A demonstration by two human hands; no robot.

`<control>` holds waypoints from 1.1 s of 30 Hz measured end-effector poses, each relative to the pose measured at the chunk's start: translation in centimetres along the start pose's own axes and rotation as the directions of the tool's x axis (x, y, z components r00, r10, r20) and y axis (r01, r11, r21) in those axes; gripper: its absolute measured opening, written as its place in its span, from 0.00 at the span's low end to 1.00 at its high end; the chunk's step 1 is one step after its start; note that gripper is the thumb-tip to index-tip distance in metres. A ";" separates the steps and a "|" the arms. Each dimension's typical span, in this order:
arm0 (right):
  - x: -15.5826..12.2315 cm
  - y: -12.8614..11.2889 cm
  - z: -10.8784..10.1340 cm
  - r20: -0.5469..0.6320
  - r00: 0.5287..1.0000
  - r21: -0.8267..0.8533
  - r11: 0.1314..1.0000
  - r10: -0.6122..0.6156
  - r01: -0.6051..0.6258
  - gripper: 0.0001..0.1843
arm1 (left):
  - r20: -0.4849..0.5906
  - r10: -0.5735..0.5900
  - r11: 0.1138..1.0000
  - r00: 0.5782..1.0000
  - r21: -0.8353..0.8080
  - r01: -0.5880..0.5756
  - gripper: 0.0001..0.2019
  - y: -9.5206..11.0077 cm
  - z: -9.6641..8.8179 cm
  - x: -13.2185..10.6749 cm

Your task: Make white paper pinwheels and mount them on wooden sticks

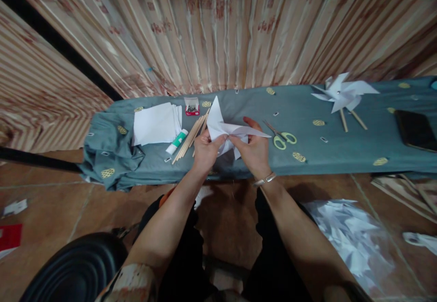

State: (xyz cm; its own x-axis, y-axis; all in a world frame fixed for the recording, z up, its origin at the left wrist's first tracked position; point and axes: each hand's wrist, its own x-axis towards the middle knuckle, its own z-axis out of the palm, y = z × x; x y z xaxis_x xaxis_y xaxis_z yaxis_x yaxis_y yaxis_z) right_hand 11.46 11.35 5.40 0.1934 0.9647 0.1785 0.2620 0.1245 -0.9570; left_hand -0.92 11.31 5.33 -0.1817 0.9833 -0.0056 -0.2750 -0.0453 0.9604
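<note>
A white paper pinwheel (215,119) is held between my two hands over the front of the cloth-covered bench. My left hand (205,151) pinches its left side, thumb near the middle. From the right, my right hand (253,149) grips it, with the thumb pressed close to the centre and the fingers behind the paper. Both thumbs almost meet there, so the centre is hidden. Thin wooden sticks (190,139) lie just left of my left hand, beside a glue stick (176,142). Green-handled scissors (280,136) rest right of my right hand.
A stack of white paper (153,123) and a small box of metal pins (192,106) sit on the bench (307,156). Farther right are finished pinwheels on sticks (344,95) and a dark phone (416,130). A bag of folded paper (355,238) and a black stool (75,270) are below.
</note>
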 end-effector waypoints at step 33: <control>0.4 0.7 -3.6 0.265 0.944 0.446 0.843 0.196 -0.300 0.23 | 0.249 -0.215 0.970 0.944 0.169 0.176 0.22 3.0 -2.0 -0.8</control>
State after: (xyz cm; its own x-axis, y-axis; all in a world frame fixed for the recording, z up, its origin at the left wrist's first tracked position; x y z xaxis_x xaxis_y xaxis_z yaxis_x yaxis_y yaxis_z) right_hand 15.08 11.05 5.65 -0.0169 0.9967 -0.0798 -0.2586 -0.0814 -0.9625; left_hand -3.48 10.02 7.62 0.1226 0.9822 -0.1425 -0.1392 0.1592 0.9774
